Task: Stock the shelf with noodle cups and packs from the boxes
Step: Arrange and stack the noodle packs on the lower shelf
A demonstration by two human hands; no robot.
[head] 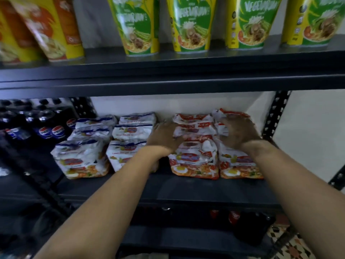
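Both hands reach into the middle shelf. Left hand lies flat, fingers spread, against the red noodle packs; right hand curls over the rightmost stack by the upright post. Bare shelf edge in front; blue packs left.

Both bare forearms stretched forward and up from the bottom edge, converging slightly. Left hand palm down, fingers spread and fairly straight, resting flat. Right hand palm down, blurred, fingers bent a little at the knuckles, wrist cocked upward, thumb side inward.
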